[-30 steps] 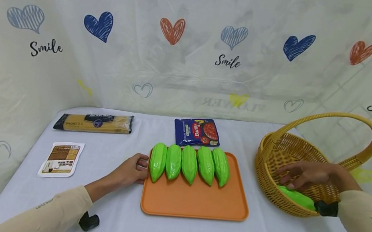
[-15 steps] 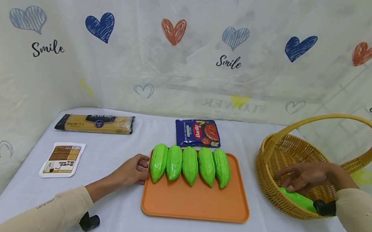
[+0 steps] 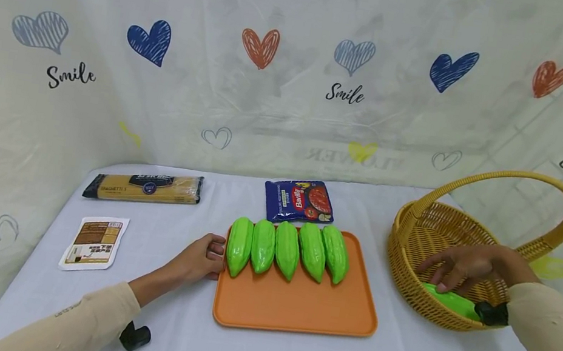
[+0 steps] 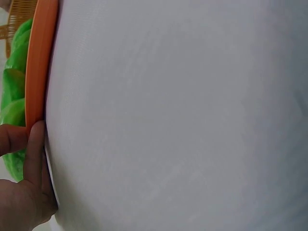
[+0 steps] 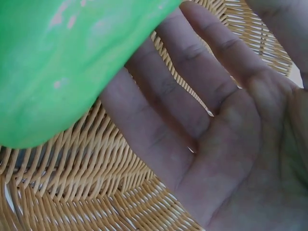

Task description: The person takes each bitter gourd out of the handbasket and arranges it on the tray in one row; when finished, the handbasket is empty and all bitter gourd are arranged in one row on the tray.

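An orange tray (image 3: 293, 309) lies mid-table with several glossy green bitter melons (image 3: 286, 251) side by side along its far part. My left hand (image 3: 199, 257) pinches the tray's left rim; in the left wrist view the thumb is on one side of the orange rim (image 4: 39, 62) and the fingers on the other. My right hand (image 3: 471, 268) is inside the wicker basket (image 3: 399, 268) at the right, over another green bitter melon (image 3: 455, 302). In the right wrist view, its fingers (image 5: 187, 62) reach out fairly straight behind that bitter melon (image 5: 62, 62), not curled round it.
A spaghetti pack (image 3: 147, 188) lies at the back left, with a white-and-brown packet (image 3: 94, 243) in front of it. Behind the tray lies a blue Barilla pouch (image 3: 299, 201). The basket's tall handle (image 3: 508, 173) arches over its opening. A printed curtain (image 3: 281, 108) hangs behind the table.
Only a slight shift of the camera shows. Both hands, the tray and the basket stay where they were, with the bitter melon lying in the basket throughout.
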`<state>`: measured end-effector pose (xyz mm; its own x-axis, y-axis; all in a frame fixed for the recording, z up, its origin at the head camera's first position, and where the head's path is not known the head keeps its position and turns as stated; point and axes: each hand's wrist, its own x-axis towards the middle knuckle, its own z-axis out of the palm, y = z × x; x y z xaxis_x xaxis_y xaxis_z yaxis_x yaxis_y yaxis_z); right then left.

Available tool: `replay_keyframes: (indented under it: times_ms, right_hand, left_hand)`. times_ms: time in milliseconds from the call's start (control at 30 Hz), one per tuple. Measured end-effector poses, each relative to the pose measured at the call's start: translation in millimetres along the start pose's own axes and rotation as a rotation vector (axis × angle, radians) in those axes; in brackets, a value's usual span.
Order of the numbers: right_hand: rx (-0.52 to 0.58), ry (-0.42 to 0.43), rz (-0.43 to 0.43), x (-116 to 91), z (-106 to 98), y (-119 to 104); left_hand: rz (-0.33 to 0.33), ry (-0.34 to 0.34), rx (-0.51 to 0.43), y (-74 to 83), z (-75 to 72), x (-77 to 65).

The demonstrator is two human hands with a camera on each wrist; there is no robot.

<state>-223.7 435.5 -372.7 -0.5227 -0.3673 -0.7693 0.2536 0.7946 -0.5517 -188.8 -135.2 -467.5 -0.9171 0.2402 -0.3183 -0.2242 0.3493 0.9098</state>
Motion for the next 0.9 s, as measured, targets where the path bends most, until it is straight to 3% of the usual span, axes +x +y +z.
replay_keyframes:
  times_ms: [467, 600, 900]
  right_hand:
    - [-0.057, -0.053, 0.002, 4.4, -0.3, -2.7]
    - [-0.096, -0.055, -0.040, 4.0, -4.1, -3.1]
    - [-0.066, 0.090, -0.101, 0.1, -13.3, 0.6]
  left_hand:
    - [-0.003, 0.010, 0.013, -0.2, 1.0, 1.6]
    - [-0.011, 0.015, 0.012, 0.0, 1.3, 1.9]
    - [-0.022, 0.014, 0.023, -1.1, 0.2, 2.9]
